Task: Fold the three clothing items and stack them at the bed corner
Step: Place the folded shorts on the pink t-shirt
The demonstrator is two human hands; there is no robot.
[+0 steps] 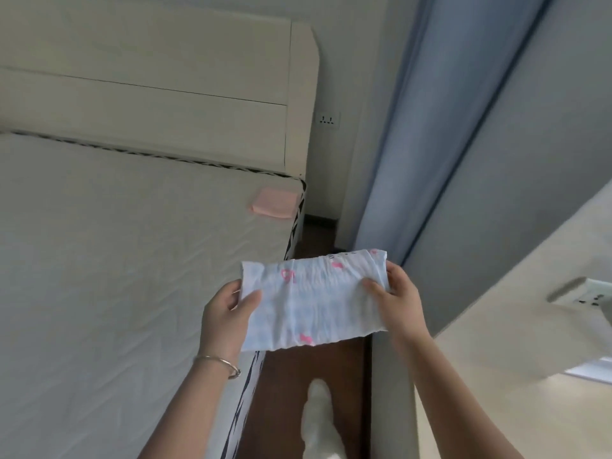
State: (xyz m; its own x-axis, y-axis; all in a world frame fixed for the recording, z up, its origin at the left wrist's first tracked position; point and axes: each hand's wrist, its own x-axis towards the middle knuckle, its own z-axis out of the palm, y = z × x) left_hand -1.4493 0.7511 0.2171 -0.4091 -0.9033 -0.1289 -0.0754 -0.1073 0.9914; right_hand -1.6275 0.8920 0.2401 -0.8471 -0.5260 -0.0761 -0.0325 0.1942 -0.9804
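Note:
A folded light-blue garment with pink marks [313, 303] is held in the air over the bed's right edge and the floor gap. My left hand [228, 313] grips its left end, thumb on top. My right hand [397, 296] pinches its right end. A folded pink garment [274, 205] lies on the bed's far right corner, by the headboard. No third garment is in view.
The bed [116, 260] with a pale sheet fills the left. A cream headboard [165, 94] stands behind it. Blue curtains [414, 144] hang on the right. Dark wooden floor [291, 392] runs between bed and wall, with a white slippered foot [319, 422] on it.

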